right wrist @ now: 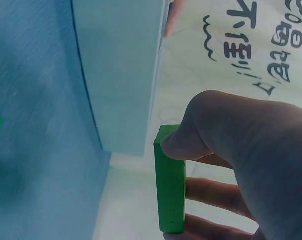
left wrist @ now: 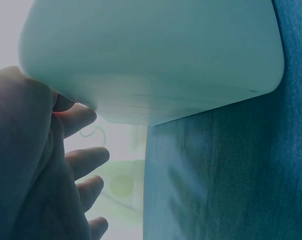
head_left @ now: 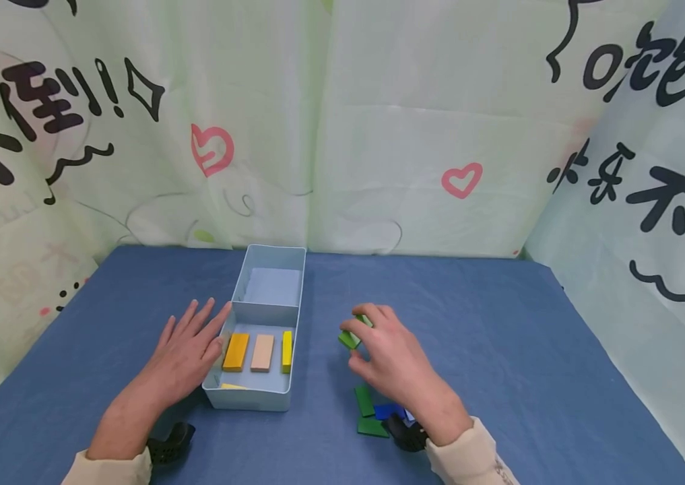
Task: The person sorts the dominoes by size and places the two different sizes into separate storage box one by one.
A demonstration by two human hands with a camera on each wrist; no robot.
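My left hand (head_left: 187, 350) lies along the left side of a light blue two-compartment box (head_left: 251, 401), its fingers spread and fairly straight, with fingertips at the rim. In the left wrist view the thumb side meets the wall of the box (left wrist: 156, 55). Right of the box, my right hand (head_left: 397, 360) pinches a green block (right wrist: 171, 187) between thumb and fingers, above the cloth. Inside the box's near compartment lie an orange block (head_left: 236, 352), a beige block (head_left: 262, 353) and a narrow yellow block (head_left: 287, 351). A pale yellow piece (head_left: 233, 386) shows at the near wall, mostly hidden.
Below my right hand, a green block (head_left: 364, 401), another green block (head_left: 372, 427) and a blue block (head_left: 388, 411) lie on the blue cloth (head_left: 469, 303), partly hidden by the black wrist camera (head_left: 405, 434). A printed curtain (head_left: 378, 135) hangs behind the table.
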